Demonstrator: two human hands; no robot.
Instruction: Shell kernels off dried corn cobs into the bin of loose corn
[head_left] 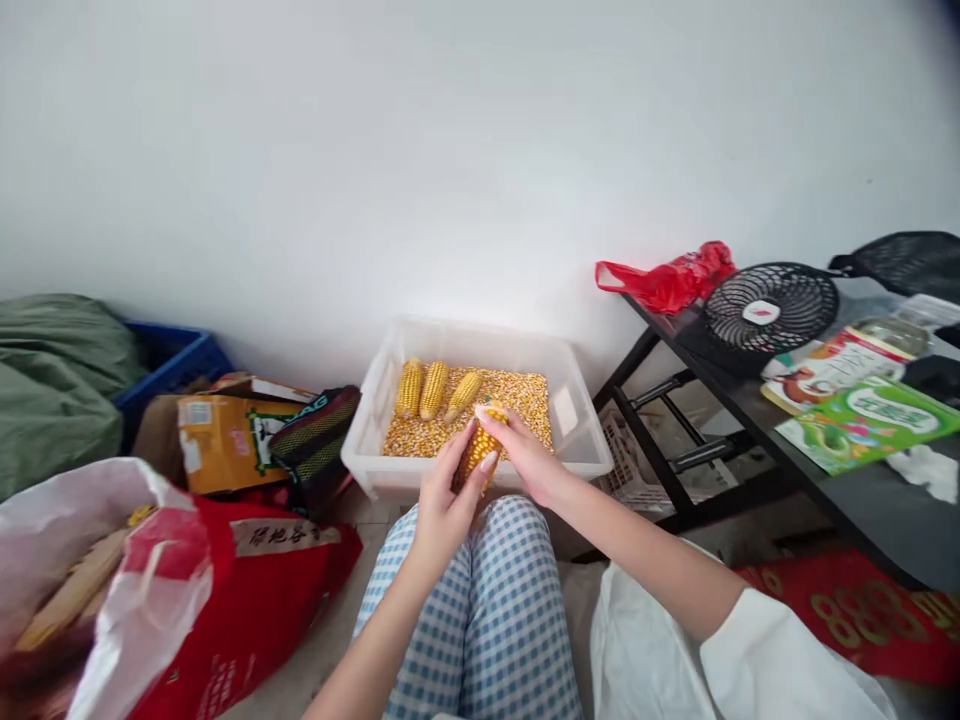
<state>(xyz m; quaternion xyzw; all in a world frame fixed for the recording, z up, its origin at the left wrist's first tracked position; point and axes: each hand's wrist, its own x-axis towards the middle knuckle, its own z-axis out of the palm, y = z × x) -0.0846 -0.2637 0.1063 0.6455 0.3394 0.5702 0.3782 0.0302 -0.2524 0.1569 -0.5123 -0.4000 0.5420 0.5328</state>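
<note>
Yellow elongated corn cob (475, 452), at near rim of translucent white plastic bin (401, 477); left hand (447, 495) wrapped round cob, right hand (529, 456) closed over upper end. Inside bin: three yellow-kernelled ears (434, 391), loose yellow kernels (521, 400).

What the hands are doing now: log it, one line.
left hand: holds corn cob | right hand: on same cob | plastic tub: three cobs on loose kernels
</note>
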